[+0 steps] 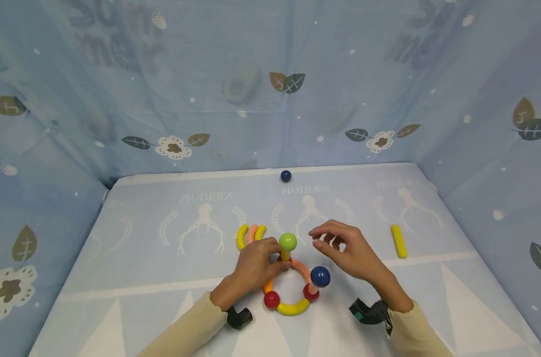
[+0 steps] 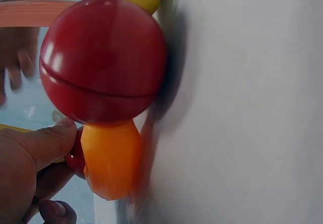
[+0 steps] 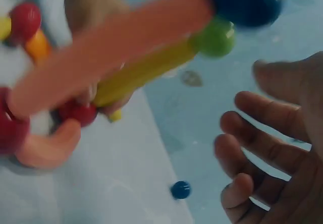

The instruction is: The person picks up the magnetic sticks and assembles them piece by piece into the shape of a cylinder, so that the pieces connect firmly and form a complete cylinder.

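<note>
A toy ring of red balls and curved rods lies on the table, with an orange rod (image 2: 112, 156), a yellow rod (image 1: 294, 308) and a pink rod (image 1: 302, 269). My left hand (image 1: 256, 263) pinches the ring's far red ball (image 3: 78, 113), partly hidden by the fingers. From that ball rises a yellow stick (image 3: 146, 72) topped by a green ball (image 1: 288, 241). On the right red ball (image 1: 311, 292) stands a pink stick (image 3: 111, 52) with a blue ball (image 1: 320, 276). My right hand (image 1: 348, 250), holding nothing, hovers right of the green ball, fingers loosely bent.
Beyond the left hand lie two yellow curved rods (image 1: 241, 237) and a pink one (image 1: 251, 233). A yellow rod (image 1: 399, 241) is off to the right. One loose blue ball (image 1: 286, 176) sits by the table's far edge, before a patterned curtain (image 1: 261, 124).
</note>
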The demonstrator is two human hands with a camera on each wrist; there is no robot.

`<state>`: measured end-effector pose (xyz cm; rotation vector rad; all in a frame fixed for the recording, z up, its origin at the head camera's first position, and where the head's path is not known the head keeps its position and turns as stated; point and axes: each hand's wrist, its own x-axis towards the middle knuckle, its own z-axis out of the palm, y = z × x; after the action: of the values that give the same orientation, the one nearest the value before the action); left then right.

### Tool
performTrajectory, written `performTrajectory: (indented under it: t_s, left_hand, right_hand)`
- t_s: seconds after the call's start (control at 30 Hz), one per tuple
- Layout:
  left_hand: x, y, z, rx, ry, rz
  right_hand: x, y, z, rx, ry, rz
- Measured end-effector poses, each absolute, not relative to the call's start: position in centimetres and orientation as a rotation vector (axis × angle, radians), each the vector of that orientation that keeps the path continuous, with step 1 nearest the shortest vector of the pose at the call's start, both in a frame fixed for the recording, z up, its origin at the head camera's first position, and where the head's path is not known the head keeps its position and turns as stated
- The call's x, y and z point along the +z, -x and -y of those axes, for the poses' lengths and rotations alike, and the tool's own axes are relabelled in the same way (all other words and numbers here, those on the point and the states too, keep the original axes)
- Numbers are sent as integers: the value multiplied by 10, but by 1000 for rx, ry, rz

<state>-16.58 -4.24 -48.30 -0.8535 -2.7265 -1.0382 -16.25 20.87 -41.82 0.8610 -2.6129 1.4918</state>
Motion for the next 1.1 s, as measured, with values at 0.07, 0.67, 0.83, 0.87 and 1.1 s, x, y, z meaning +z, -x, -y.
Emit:
performTrajectory:
  t_s: [0.07,0.67,0.83,0.87,1.1]
  left_hand:
    - [-483,166,44,-1025,848,2732]
    - [-485,160,49,-962,856,2681]
    - [-484,159,49,-992,845,2686]
    - [-485,159,49,-997,845,2685]
    - [-486,160,49,-1017,839,2680]
  right_hand:
    - [-427,188,-198,1420,-950,2691]
    - [-452,256,-112,370,-1420,3014]
    - [-460,252,-127,402,-1231,3023]
    - [-462,251,-132,502,-1171,3032]
    - [-460,239,-170,1315,-681,2933]
